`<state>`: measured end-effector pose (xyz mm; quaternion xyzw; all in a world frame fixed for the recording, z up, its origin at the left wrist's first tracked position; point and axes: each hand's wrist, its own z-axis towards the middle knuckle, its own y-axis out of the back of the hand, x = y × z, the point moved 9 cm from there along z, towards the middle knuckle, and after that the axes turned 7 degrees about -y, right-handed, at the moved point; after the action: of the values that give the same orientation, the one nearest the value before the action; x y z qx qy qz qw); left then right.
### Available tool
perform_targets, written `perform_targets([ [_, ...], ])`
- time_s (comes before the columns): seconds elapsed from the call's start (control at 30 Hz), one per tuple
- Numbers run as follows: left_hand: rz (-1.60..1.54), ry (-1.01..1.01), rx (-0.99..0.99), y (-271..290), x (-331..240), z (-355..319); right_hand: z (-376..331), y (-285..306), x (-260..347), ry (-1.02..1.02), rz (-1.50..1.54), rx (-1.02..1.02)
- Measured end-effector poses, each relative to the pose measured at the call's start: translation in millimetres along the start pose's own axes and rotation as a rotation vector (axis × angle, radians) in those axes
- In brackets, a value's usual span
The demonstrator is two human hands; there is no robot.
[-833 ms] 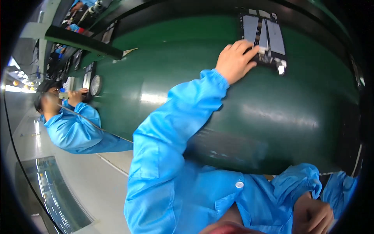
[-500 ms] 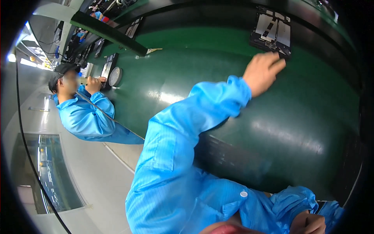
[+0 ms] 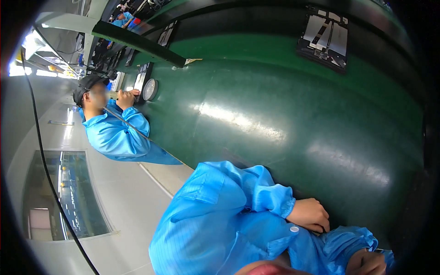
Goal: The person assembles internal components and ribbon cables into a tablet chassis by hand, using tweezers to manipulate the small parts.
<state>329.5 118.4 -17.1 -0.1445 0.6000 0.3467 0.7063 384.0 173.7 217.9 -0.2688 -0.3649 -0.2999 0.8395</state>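
My left hand (image 3: 310,215) hangs over the near edge of the green worktop (image 3: 256,96), close to my body. Its fingers are curled down and nothing shows in them. At the lower right my right hand (image 3: 368,264) is closed in a loose fist near my body; its palm side is hidden, so anything inside cannot be seen. An opened tablet-like device (image 3: 324,39), black-framed with silver panels and dark flex strips, lies at the far right across the worktop. Neither hand touches it.
A green post (image 3: 137,43) stands at the far left of the worktop. Beyond it a co-worker (image 3: 114,128) in blue sits by a black device (image 3: 143,78) and a round ridged disc (image 3: 150,90). Another device (image 3: 168,34) lies on the dark far strip.
My left hand has drawn back from beside the tablet-like device to the near edge, its fingers now curled. The device stays at the far side. My right hand has barely moved.
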Motion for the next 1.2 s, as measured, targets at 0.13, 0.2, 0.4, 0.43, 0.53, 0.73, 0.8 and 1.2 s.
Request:
perform_targets([
  [0.13,-0.417,-0.083,-0.075,-21.4,17.4,21.4,-12.4,22.7,7.8,0.215,0.026,0.019],
  [0.2,-0.465,-0.076,-0.068,-20.9,18.7,29.4,-13.1,46.2,-9.7,0.151,0.09,-0.074],
  [0.4,-0.493,-0.062,-0.074,-19.0,22.2,30.0,-26.7,108.1,-121.8,-0.248,0.479,-0.613],
  [0.43,-0.471,-0.06,-0.077,-20.4,26.2,25.5,-23.1,103.6,-163.1,-0.307,0.301,-0.652],
  [0.53,-0.449,-0.106,-0.089,-22.6,31.0,24.0,-47.2,60.7,-264.9,-0.785,0.517,-0.414],
  [0.73,-0.634,-0.038,-0.079,-20.7,40.1,25.6,-74.2,19.4,-304.9,-1.092,0.818,-0.141],
  [0.8,-0.736,0.035,-0.074,-17.2,44.6,26.7,-78.1,33.0,-310.6,-1.089,0.922,-0.32],
  [1.2,-1.105,0.208,-0.098,-23.5,42.7,26.2,-71.1,28.1,-293.1,-1.106,0.781,-0.425],
])
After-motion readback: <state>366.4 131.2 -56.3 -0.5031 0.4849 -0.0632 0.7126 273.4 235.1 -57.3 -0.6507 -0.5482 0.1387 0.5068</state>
